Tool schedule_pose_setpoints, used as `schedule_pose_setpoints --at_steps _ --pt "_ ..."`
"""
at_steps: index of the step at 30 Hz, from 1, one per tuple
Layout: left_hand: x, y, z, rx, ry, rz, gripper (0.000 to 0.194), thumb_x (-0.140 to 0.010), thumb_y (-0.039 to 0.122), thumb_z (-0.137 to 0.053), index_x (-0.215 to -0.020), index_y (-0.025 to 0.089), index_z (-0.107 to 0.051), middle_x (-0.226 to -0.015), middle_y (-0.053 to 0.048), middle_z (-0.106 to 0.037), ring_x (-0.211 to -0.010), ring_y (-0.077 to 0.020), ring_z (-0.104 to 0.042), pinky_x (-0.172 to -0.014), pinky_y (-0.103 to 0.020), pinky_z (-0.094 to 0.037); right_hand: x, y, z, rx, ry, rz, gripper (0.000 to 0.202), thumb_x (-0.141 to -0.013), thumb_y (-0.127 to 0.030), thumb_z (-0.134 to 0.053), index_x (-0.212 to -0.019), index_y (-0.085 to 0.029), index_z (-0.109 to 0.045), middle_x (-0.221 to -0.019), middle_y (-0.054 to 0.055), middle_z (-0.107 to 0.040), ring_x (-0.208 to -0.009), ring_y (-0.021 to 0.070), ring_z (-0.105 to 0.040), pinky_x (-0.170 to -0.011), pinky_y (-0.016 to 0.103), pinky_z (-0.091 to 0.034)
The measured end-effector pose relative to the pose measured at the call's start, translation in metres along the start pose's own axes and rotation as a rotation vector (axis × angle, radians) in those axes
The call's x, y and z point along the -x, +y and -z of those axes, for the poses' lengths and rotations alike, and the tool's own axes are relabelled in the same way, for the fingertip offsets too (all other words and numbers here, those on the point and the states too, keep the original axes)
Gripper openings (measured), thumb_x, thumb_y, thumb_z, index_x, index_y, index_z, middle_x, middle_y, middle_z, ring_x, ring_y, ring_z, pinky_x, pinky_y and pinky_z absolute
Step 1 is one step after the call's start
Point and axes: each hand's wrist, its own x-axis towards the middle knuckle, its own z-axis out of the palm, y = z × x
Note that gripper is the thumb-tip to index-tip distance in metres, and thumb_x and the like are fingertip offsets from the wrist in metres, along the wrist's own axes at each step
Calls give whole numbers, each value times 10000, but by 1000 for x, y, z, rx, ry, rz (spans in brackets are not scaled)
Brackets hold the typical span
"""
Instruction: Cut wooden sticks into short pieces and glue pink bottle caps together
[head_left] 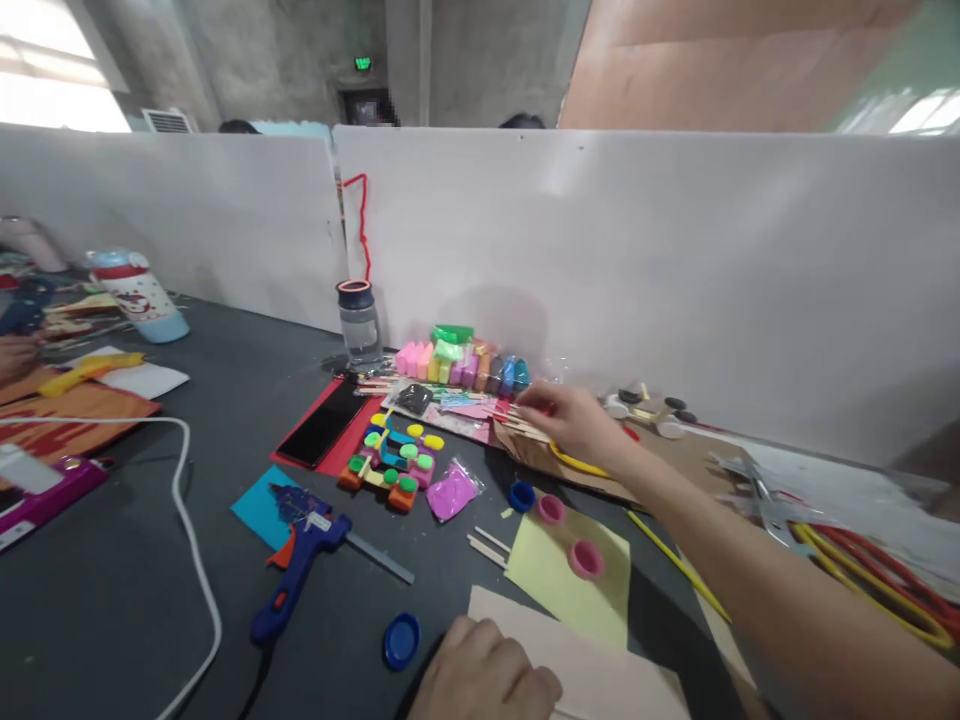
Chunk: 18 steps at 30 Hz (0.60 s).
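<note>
My right hand [566, 420] reaches to the back of the table, its fingers bent together over a bundle of thin wooden sticks [521, 428] on brown paper. Whether a stick is pinched there cannot be made out. At the bottom edge, my left hand [487, 675] is curled at the side of a flat beige board [577, 650]; its fingertips are hidden. Beyond the board lies a yellow sheet [555, 570] with two pink caps, one a round pink cap [586, 560]. A blue cap [522, 496] stands beside the sheet, near a few short sticks [489, 547].
A blue glue gun [304, 565] and a blue lid [402, 641] lie left of my hands. Colourful clay pieces [394, 460], a purple packet [454, 490], a phone [324, 422] and a water bottle [360, 325] sit farther back. Scissors [769, 505] lie right. A white cable [184, 510] crosses the left side.
</note>
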Motion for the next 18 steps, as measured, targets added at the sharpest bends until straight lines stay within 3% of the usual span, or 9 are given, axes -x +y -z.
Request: schedule_pose_setpoints --at_steps 3,7,18 --pt "-4 -1 -6 -52 144 -47 149 -1011 303 -472 -930 235 -578 -668 33 -628 -618 -159 -554 -564 -326 -278 -13 -41 -35 47 -158 122 230 -944 -370 -647 -1013 -151 -669 -965 48 -678 -867 174 -644 -810 363 -542" --pt "-13 2 -6 -93 352 -77 245 -1014 283 -439 -809 210 -551 -569 33 -544 -520 -157 -483 -527 -325 -238 -21 -61 -62 112 -246 195 292 -931 -374 -662 -1111 -145 -642 -1116 80 -648 -1061 235 -612 -928 447 -507" --pt "-17 7 2 -90 378 -65 191 -936 154 -523 -755 209 -546 -546 44 -527 -507 -144 -470 -519 -313 -249 -30 -62 -79 215 -273 236 336 -937 -427 -646 -1127 -149 -641 -1121 82 -646 -1090 245 -602 -933 454 -504"
